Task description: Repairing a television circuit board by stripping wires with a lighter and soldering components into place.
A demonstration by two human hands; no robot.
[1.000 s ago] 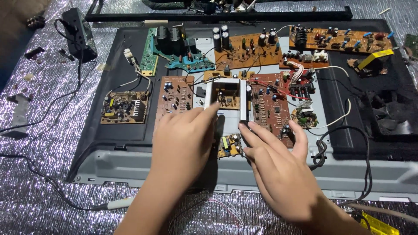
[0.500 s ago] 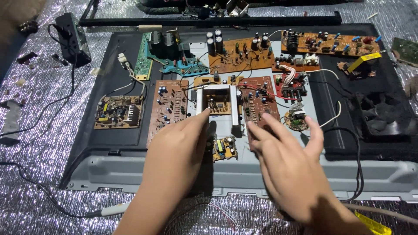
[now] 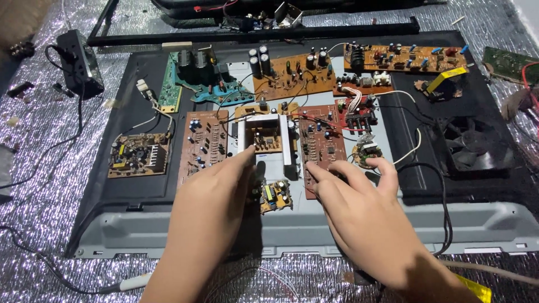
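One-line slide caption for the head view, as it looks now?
Two bare hands, left hand and right hand, rest on brown circuit boards laid across a dark flat panel.

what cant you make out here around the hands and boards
Head view only:
- Left hand hides the metal panel beneath and part of the small yellow board.
- Right hand covers the brown board's lower end.
- Green board: cut off by right edge.
- Component markings: too small.

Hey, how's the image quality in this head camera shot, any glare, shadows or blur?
Head view: sharp overall; silver foil sheet sparkles with glare; left hand and right hand cast soft shadows on the grey panel; top edge dark.
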